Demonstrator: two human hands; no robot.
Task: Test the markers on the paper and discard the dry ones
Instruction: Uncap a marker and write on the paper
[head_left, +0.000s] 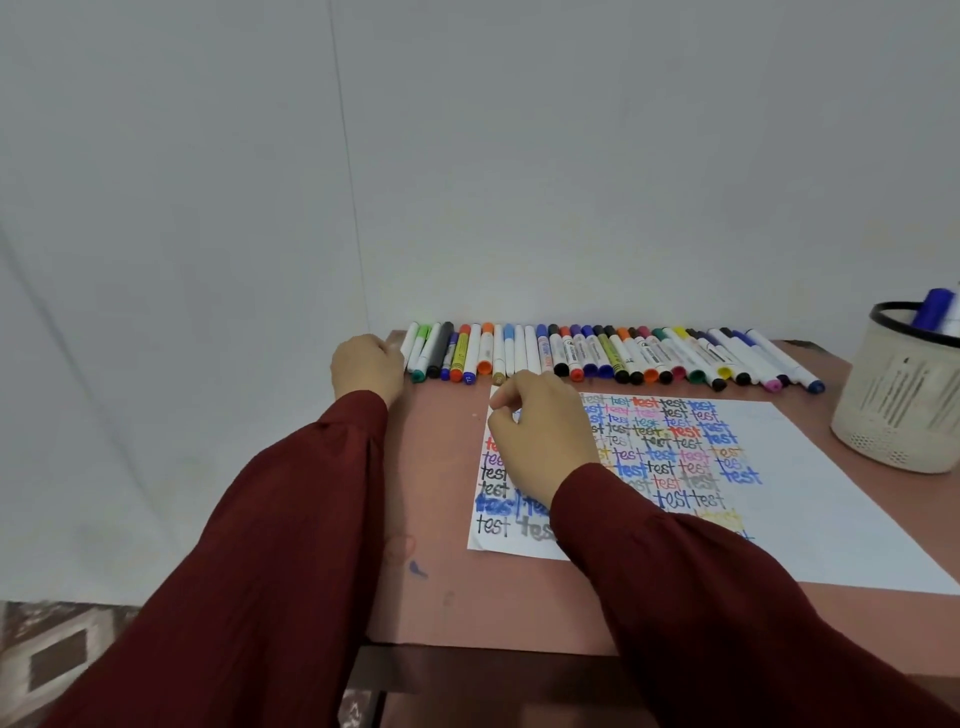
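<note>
I record the right hand (540, 426) curled over the paper's (831, 467) far-left corner and the left hand (366, 366) curled beside the marker row (597, 356) along the table's (441, 493) far edge, holds indiscernible; risk: the right sleeve (675, 561) dragging across any wet ink, smearing test marks.

Markers (613, 358) are laid in a row along the far edge of the table (431, 467). The paper (810, 467), covered with "test", is overlapped at its far left corner by the curled right hand (540, 431). The curled left hand (369, 369) is rested beside the row's left end. A cup (898, 410) is stood at the right.
</note>
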